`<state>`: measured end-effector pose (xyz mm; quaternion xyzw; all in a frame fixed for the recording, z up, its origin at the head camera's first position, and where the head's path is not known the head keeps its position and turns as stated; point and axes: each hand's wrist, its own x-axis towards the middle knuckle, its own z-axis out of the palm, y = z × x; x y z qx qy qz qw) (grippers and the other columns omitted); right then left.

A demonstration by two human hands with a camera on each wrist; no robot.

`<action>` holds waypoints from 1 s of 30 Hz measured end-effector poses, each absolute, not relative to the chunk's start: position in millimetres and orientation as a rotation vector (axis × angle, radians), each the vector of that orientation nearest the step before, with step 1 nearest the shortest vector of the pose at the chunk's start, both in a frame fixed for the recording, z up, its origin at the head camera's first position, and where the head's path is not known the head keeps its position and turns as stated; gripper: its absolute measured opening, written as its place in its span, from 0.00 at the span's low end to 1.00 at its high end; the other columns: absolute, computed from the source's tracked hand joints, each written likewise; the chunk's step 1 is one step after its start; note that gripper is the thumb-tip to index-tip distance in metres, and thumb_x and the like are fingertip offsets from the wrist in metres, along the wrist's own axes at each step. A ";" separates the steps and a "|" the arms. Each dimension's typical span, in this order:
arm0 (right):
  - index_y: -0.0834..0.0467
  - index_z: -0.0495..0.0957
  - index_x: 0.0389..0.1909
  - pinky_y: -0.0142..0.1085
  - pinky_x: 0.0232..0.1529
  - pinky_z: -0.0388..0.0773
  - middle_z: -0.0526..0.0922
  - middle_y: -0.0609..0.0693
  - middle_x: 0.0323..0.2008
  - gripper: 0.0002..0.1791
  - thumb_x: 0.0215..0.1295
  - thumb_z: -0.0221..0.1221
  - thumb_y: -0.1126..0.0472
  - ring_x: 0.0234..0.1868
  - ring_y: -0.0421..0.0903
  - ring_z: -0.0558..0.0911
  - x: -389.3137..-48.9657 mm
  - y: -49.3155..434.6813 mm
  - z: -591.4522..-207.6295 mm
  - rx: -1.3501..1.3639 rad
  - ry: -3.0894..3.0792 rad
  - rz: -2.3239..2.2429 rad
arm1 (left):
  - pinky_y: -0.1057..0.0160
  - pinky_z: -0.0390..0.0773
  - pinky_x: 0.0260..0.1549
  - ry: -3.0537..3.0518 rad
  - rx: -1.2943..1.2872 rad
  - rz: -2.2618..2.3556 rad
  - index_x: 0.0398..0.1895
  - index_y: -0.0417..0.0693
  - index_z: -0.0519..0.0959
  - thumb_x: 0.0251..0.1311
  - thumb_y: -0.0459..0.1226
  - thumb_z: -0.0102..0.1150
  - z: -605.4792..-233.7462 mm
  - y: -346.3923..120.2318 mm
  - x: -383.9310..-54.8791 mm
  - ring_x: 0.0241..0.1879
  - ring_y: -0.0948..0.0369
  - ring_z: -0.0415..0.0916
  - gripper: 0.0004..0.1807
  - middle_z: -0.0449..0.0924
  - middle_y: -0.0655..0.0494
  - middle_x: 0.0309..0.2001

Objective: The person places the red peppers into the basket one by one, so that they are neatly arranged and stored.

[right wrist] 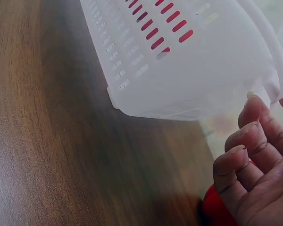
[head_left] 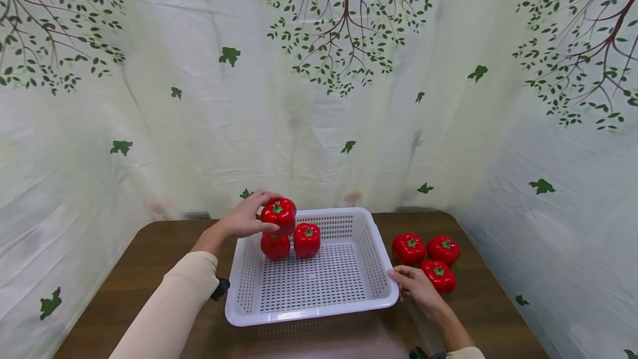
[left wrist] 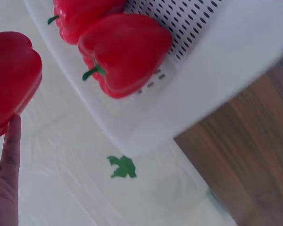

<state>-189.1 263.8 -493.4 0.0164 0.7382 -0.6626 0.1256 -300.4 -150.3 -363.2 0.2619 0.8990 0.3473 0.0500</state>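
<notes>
My left hand (head_left: 245, 218) grips a red bell pepper (head_left: 280, 214) with a green stem, over the back left part of a white perforated basket (head_left: 309, 313). Inside the basket, at that same side, lie two more red peppers, a left one (head_left: 275, 248) partly covered by the held one and a right one (head_left: 307, 240). With its thumb and fingers, my right hand (head_left: 417, 288) pinches the basket's rim near the front right corner. In the right wrist view, curled fingers (right wrist: 247, 136) show at the basket's outer wall (right wrist: 198, 75).
Right of the basket, three red peppers (head_left: 438, 276) sit close together on the brown wooden table (head_left: 174, 237), just beyond my right hand. A white curtain (head_left: 309, 126) printed with branches and leaves hangs behind the table and along its sides.
</notes>
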 end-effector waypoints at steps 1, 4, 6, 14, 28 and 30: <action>0.68 0.74 0.53 0.33 0.31 0.76 0.84 0.51 0.36 0.24 0.70 0.54 0.50 0.29 0.45 0.78 -189.4 264.0 -493.4 0.050 2.153 -1.926 | 0.47 0.78 0.49 2.735 0.803 1.056 0.67 0.46 0.64 0.47 0.40 0.73 -363.9 -147.0 -301.0 0.60 0.43 0.65 0.42 0.64 0.44 0.62; 0.68 0.74 0.52 0.33 0.31 0.76 0.84 0.51 0.36 0.24 0.70 0.55 0.50 0.29 0.45 0.78 -190.3 264.1 -493.1 0.047 2.152 -1.924 | 0.45 0.78 0.49 2.739 0.815 1.038 0.67 0.45 0.65 0.47 0.40 0.72 -366.6 -138.1 -302.7 0.61 0.43 0.64 0.42 0.64 0.43 0.62; 0.68 0.74 0.53 0.33 0.31 0.76 0.83 0.51 0.35 0.25 0.70 0.55 0.49 0.28 0.45 0.78 -190.7 263.9 -492.5 0.037 2.148 -1.922 | 0.45 0.77 0.49 2.746 0.802 1.028 0.67 0.46 0.65 0.47 0.40 0.72 -368.6 -132.8 -304.1 0.61 0.44 0.64 0.42 0.65 0.44 0.62; 0.67 0.74 0.53 0.32 0.31 0.75 0.84 0.52 0.37 0.24 0.70 0.55 0.50 0.28 0.45 0.78 -191.2 265.4 -492.0 0.035 2.148 -1.920 | 0.47 0.78 0.49 2.691 0.800 1.065 0.67 0.49 0.65 0.46 0.39 0.73 -376.5 -104.9 -313.8 0.61 0.46 0.65 0.42 0.65 0.47 0.63; 0.69 0.73 0.52 0.31 0.30 0.76 0.83 0.52 0.36 0.24 0.71 0.54 0.51 0.28 0.44 0.78 -191.6 265.2 -493.7 -0.002 2.160 -1.920 | 0.45 0.74 0.53 2.723 0.846 0.931 0.65 0.49 0.69 0.45 0.36 0.74 -391.1 -58.3 -327.3 0.62 0.50 0.63 0.40 0.68 0.50 0.60; 0.70 0.73 0.52 0.31 0.29 0.76 0.83 0.52 0.35 0.24 0.70 0.54 0.52 0.27 0.44 0.77 -191.4 265.5 -494.0 -0.002 2.160 -1.927 | 0.45 0.75 0.53 2.718 0.853 0.924 0.65 0.51 0.69 0.45 0.37 0.74 -393.6 -51.1 -329.8 0.62 0.50 0.63 0.40 0.68 0.51 0.60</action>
